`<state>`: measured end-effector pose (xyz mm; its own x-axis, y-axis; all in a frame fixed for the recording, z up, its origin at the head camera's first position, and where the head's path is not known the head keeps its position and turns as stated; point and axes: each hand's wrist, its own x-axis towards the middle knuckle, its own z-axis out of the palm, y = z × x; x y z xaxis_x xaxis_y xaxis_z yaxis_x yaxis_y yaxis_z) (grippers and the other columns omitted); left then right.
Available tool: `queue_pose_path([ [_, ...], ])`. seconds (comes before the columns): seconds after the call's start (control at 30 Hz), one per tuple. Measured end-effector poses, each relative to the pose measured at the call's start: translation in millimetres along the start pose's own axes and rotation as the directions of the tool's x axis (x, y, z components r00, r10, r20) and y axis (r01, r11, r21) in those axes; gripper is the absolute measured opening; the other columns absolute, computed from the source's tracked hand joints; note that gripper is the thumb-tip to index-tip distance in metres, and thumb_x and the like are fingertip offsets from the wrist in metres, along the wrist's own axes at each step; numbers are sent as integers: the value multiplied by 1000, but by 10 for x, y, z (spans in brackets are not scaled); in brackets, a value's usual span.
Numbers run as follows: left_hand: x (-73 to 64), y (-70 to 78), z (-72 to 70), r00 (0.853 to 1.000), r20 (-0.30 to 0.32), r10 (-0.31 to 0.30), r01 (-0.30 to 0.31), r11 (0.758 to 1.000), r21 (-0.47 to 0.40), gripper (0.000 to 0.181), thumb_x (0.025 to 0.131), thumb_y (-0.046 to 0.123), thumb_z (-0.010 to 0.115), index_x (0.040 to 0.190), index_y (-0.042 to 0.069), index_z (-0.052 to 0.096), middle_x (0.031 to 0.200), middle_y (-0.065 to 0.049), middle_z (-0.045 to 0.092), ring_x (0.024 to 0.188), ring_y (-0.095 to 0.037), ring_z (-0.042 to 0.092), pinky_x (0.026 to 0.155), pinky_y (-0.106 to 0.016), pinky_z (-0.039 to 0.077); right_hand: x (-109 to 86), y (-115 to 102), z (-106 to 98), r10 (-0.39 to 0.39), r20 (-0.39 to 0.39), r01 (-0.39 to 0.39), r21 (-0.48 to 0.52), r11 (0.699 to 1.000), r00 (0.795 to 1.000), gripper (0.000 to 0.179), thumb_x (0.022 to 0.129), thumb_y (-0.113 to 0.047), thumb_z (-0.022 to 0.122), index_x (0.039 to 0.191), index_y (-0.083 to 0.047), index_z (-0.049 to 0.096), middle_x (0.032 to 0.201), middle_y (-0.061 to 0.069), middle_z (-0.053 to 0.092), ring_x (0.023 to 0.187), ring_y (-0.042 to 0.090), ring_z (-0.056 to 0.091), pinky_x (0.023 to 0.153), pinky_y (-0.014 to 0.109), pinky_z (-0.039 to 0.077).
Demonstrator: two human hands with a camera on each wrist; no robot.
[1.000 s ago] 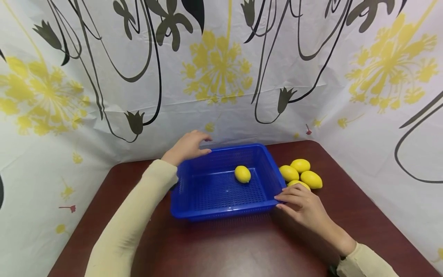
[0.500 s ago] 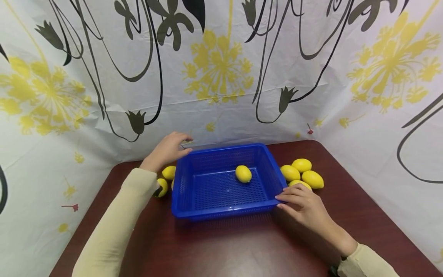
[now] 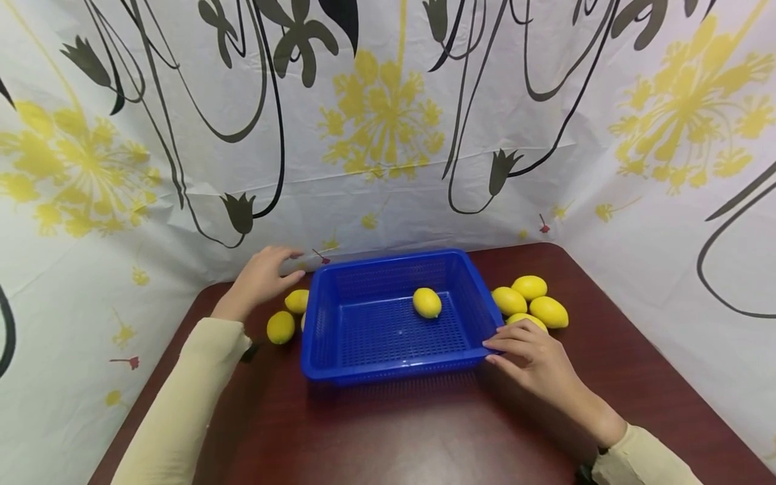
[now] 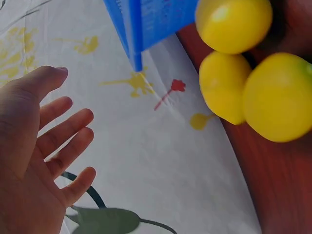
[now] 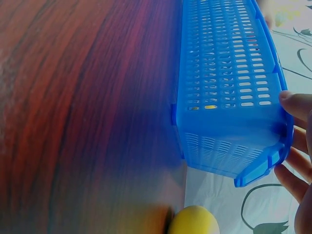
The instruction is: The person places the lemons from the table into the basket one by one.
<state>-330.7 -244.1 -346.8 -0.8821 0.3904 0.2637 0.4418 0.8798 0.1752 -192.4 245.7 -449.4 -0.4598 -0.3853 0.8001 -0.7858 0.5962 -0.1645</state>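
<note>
While the left hand point(image 3: 257, 281) hangs nearest three lemons point(image 3: 281, 327), fingers spread and holding nothing, those lemons lie off its palm side, beside the basket's point(image 3: 388, 369) left wall; the right hand point(image 3: 535, 358) grips the basket's near right corner, its long axis running left to right, one lemon point(image 3: 427, 303) inside.

floral sheeting point(image 3: 418, 219) around reddish-brown table point(image 3: 394, 431)

Eight yellow lemons point(image 3: 427, 304), one blue basket point(image 3: 376, 371), two hands point(image 3: 257, 281), two sleeves point(image 3: 172, 411), one table point(image 3: 388, 431)
</note>
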Motion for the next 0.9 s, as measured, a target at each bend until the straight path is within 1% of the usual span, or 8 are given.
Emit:
queue_pose_path([
  [0.13,-91,-97,42,1000,4,-5,5,1000,14,46,95,31,65,133,6,59,132,-17,63,120,-38,55,104,-58,44,-7,2,5,8,0,-8,1,1000,1000,25,76,-23,85,99,-16,79,96,-5,76,95,13,61,97,7,40],
  [0.23,-171,-173,106,1000,10,-11,10,1000,16,46,95,30,66,133,5,59,132,-18,63,121,-41,55,104,-60,44,-9,0,10,4,-9,-4,5,1000,1000,25,75,-23,85,99,-15,79,95,-4,76,95,15,62,95,10,41],
  [0.3,-227,-212,159,1000,16,-19,19,1000,11,46,94,29,66,133,4,59,130,-19,64,120,-42,55,103,-61,43,-10,0,13,-4,-18,4,8,1000,1000,24,77,-24,84,98,-15,79,95,-4,76,94,15,62,94,13,42],
  [0.43,-338,-289,290,997,39,-73,73,997,0,47,94,32,66,132,5,60,127,-19,66,117,-41,55,101,-61,44,-15,-3,18,-5,-19,5,10,1000,1000,23,77,-25,84,98,-15,79,95,-4,76,94,15,62,95,12,41],
  [0.53,-409,-341,394,990,66,-125,124,992,17,49,94,35,65,132,4,59,125,-19,66,115,-40,56,99,-60,45,-11,3,18,-7,-24,7,9,1000,1000,23,78,-26,83,98,-16,79,95,-4,76,94,16,62,93,15,44],
  [0.67,-490,-407,512,982,100,-161,158,987,41,54,94,39,64,133,2,58,123,-20,66,112,-40,57,96,-61,46,-4,4,13,-7,-24,7,1,1000,1000,22,80,-29,82,98,-15,80,95,-4,76,94,16,63,91,16,45],
  [0.8,-558,-461,607,977,120,-176,172,984,49,58,93,43,64,132,1,58,122,-20,67,110,-39,58,93,-61,47,-4,-5,9,5,-8,-5,-7,1000,1000,23,79,-27,83,98,-16,79,95,-4,76,95,15,62,96,9,40],
  [0.9,-594,-477,665,971,140,-195,188,980,62,61,92,46,64,131,-1,58,123,-21,66,109,-40,58,92,-60,48,0,-4,6,1,-8,-1,-7,1000,1000,23,78,-26,83,99,-16,79,95,-4,76,95,14,62,97,7,39],
])
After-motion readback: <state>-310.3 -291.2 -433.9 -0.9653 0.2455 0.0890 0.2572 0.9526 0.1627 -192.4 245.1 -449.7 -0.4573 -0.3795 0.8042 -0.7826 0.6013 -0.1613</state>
